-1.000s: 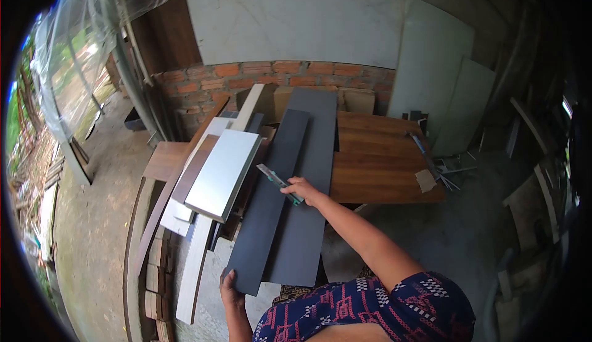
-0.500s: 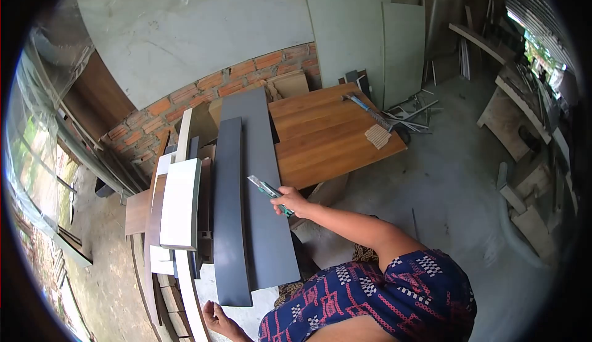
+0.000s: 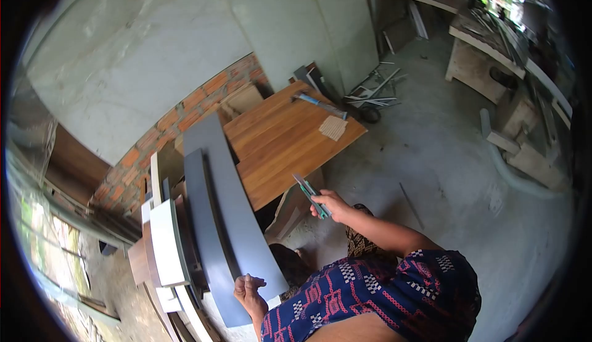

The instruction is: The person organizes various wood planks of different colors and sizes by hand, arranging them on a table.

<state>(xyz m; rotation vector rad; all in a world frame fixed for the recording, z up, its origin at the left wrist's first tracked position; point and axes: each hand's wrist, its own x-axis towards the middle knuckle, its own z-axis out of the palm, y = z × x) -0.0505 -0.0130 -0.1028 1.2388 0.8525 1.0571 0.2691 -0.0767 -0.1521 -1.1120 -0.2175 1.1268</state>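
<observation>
My right hand (image 3: 333, 206) is wrapped around a green utility knife (image 3: 311, 195), its blade extended and pointing up and away to the left. Hand and knife are over the floor, off the near corner of a wood-grain panel (image 3: 290, 151). My left hand (image 3: 250, 294) is curled closed at the near end of the grey boards; whatever its fingers hold, if anything, is hidden. Under and beyond it lie a wide grey board (image 3: 237, 218) and a narrower dark grey board (image 3: 200, 218) along its left side.
A blue-handled hammer (image 3: 319, 103) and a corrugated cardboard piece (image 3: 333, 128) lie on the wood-grain panel. A white panel (image 3: 166, 243) sits atop stacked boards at left. Scattered white strips (image 3: 373, 95) lie on the floor, with a thin dark strip (image 3: 411, 206) nearer me.
The view has swung to the right. My right hand has drawn the knife off the grey board to over the floor; my left hand has risen over the boards' near end.
</observation>
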